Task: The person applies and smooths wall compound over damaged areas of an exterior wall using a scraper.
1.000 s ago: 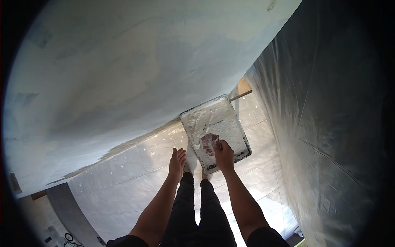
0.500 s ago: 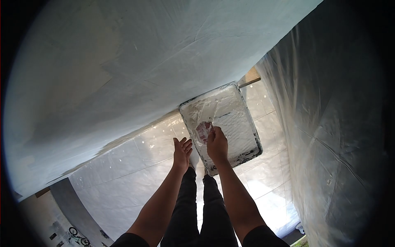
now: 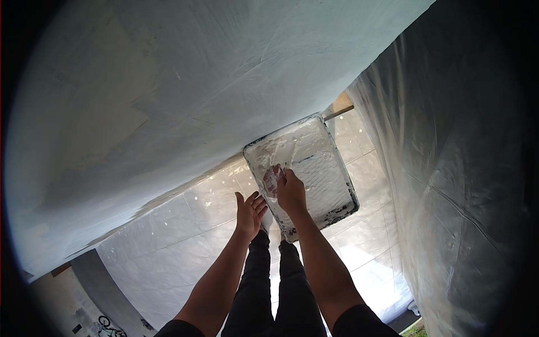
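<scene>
My right hand [image 3: 292, 192] is closed on a flat reddish tool [image 3: 272, 180] smeared with white, like a scraper or spreader. I hold it over the left part of a dark-rimmed paint tray [image 3: 341, 163], whose inside is coated with thick white paint and has a ridged pattern. Just left of the tray's near left edge, my left hand [image 3: 247, 214] is open, palm turned toward the tray, with fingers spread and nothing in them.
A wall [image 3: 185, 112] with patchy pale paint fills the upper left. Plastic sheeting [image 3: 443, 191] hangs on the right. Under the tray, paint-spotted plastic covers the tiled floor [image 3: 174, 236]. A wooden piece [image 3: 340, 105] lies by the wall, and a bicycle [image 3: 106, 326] shows at bottom left.
My right hand has shifted slightly left with the reddish tool, bringing it nearer the tray's left rim. My left hand stays open, nearly in place.
</scene>
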